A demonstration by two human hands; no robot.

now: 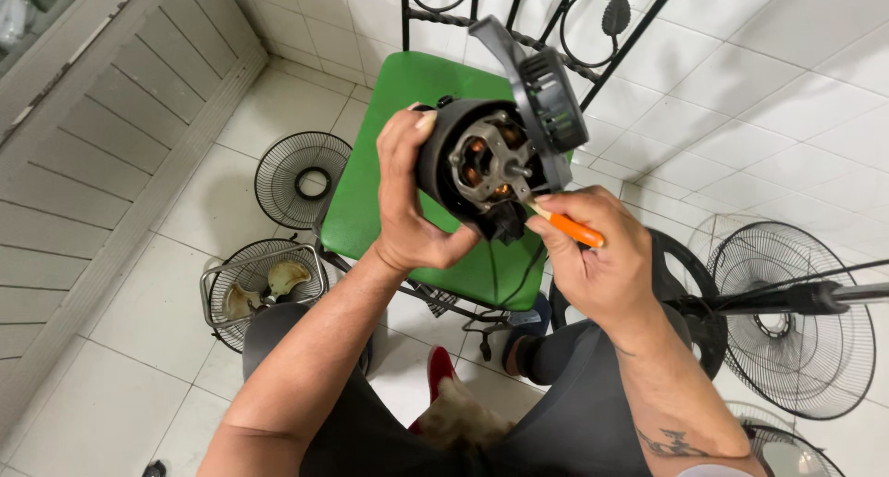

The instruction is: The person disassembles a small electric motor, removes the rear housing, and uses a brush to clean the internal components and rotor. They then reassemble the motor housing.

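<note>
Above the near edge of the green chair seat [389, 153], the opened black fan motor housing [482, 157] was clamped in the left hand [407, 199] while an orange-handled screwdriver [569, 229], gripped by the right hand [602, 255], was set against its lower fastening, which called for steady turning pressure.

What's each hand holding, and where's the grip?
Left hand grips the fan motor by its black housing's side. Right hand holds a screwdriver by its orange handle.

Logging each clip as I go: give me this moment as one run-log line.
left hand: holds fan motor | right hand: holds orange-handled screwdriver, tip at motor | below: green chair | floor: fan grilles
</note>
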